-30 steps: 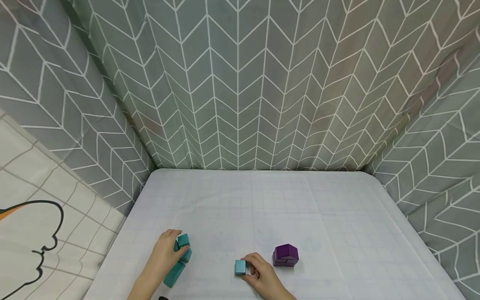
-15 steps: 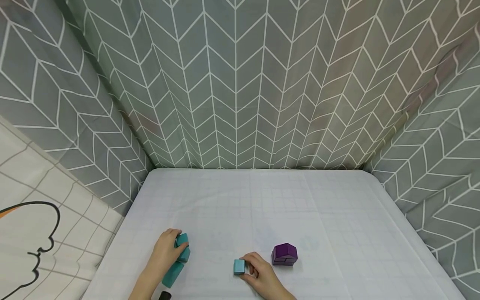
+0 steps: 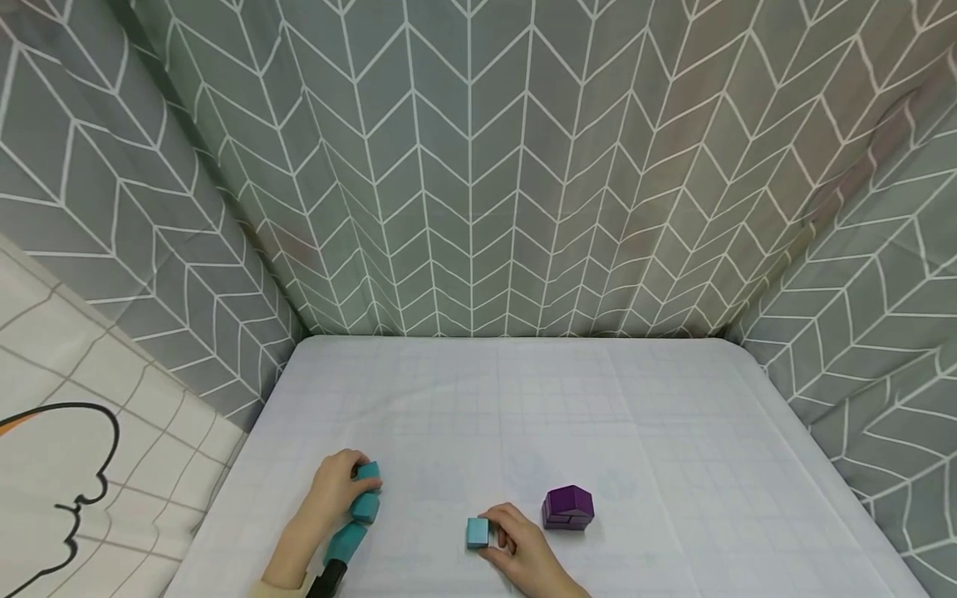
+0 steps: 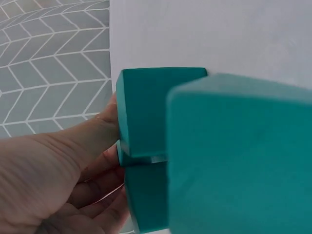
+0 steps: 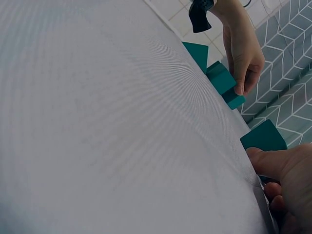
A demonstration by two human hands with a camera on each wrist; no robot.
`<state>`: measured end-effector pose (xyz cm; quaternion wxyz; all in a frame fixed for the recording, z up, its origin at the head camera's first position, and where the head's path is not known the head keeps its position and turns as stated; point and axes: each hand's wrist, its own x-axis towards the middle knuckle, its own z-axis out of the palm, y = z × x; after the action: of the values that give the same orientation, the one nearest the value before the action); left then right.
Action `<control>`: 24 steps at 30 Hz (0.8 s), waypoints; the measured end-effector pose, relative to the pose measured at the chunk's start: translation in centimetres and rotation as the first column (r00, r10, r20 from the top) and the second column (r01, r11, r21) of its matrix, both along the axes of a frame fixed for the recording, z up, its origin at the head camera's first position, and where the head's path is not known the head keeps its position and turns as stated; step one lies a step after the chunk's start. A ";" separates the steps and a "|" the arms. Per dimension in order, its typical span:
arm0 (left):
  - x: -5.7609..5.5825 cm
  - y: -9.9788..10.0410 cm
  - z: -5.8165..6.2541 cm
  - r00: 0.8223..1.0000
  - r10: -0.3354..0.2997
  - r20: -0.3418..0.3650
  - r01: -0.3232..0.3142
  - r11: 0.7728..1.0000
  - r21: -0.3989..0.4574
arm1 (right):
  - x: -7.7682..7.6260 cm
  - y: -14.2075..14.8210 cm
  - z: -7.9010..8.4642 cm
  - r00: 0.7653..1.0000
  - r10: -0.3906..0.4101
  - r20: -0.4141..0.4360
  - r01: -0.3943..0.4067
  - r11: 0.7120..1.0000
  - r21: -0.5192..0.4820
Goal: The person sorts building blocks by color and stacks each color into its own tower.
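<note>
My left hand (image 3: 331, 492) is at the left of the table, thumb and fingers pinching the farthest teal block (image 3: 368, 471). Just nearer lies a second teal block (image 3: 365, 507), and a longer teal block (image 3: 345, 544) sits closest to the wrist. In the left wrist view a teal block (image 4: 243, 161) looms large in front, partly covering the blocks behind it, where the thumb (image 4: 97, 129) rests against one side. Nearer the middle, my right hand (image 3: 525, 550) pinches a teal cube (image 3: 478, 533) between thumb and fingers. The right wrist view shows that cube (image 5: 265, 136) past the thumb.
A small purple block stack (image 3: 568, 508) with a peaked top stands right of my right hand. White cloth covers the table (image 3: 508, 399). Grey chevron curtains (image 3: 471, 166) rise behind and at the sides. A black strap (image 3: 329, 579) is at my left wrist.
My left hand has shifted slightly forward, and more of the black strap shows. The teal blocks beside it now stand a little differently. My right hand keeps its hold on the cube.
</note>
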<state>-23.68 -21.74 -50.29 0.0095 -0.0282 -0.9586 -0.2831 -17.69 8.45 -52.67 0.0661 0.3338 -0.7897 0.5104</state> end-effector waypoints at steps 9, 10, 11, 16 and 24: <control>-0.1 0.0 -0.2 1.000 -0.003 0.031 0.003 1.000 0.006 | -0.3 0.0 -1.3 1.000 0.005 0.017 -0.005 1.000 0.007; -0.1 -0.1 -0.3 0.999 -0.002 0.037 0.002 1.000 0.004 | -0.3 0.0 -2.0 1.000 0.004 0.017 -0.004 1.000 0.012; 0.0 -0.1 -0.4 0.999 -0.007 0.035 0.007 1.000 -0.002 | -0.4 0.1 -2.6 1.000 0.003 0.014 -0.003 1.000 0.015; -0.1 0.1 -0.8 0.999 -0.033 0.020 0.033 0.999 -0.029 | -0.7 0.1 -3.4 1.000 -0.001 0.007 0.001 1.000 0.023; -0.3 0.4 -0.7 1.000 -0.023 0.021 0.024 0.999 -0.048 | -1.2 0.5 -4.1 1.000 0.006 -0.022 -0.006 0.999 0.033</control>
<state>-24.02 -21.33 -51.00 -0.0041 -0.0367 -0.9648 -0.2604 -18.91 8.92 -56.81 0.0677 0.3427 -0.7962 0.4940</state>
